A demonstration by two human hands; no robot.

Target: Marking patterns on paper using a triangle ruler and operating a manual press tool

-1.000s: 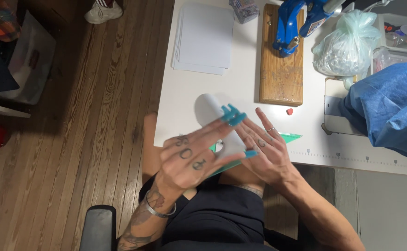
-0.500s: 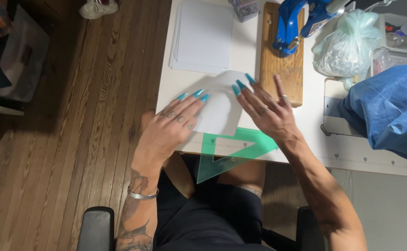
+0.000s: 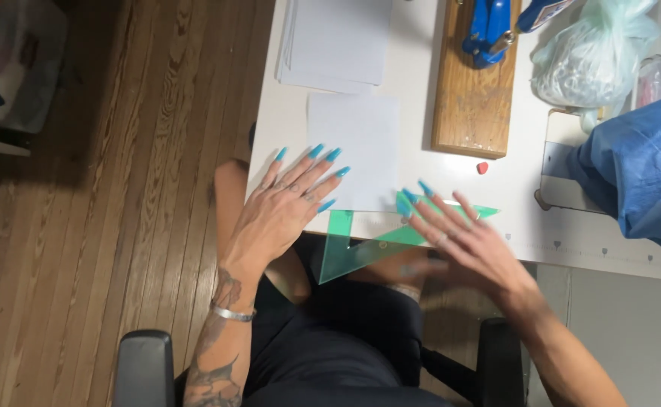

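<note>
A single white sheet of paper (image 3: pixel 354 147) lies flat on the white table (image 3: pixel 413 177) near its front edge. My left hand (image 3: pixel 285 203) rests with fingers spread at the sheet's lower left corner, its long teal nails touching the paper. My right hand (image 3: pixel 458 241) is blurred, its fingers apart over a green see-through set square (image 3: pixel 360 245) that hangs over the table's edge just below the sheet. Neither hand grips anything.
A stack of white paper (image 3: pixel 338 38) sits at the table's far side. A wooden board (image 3: pixel 472 98) carries a blue tool (image 3: pixel 487 30). At the right lie a tied plastic bag (image 3: pixel 590 56) and blue cloth (image 3: pixel 643 169). A small red bit (image 3: pixel 482 167) lies near the board.
The sheet, held curled in both hands a second ago, now lies flat on the table. My left hand stays at its corner; my right hand has moved down onto the set square.
</note>
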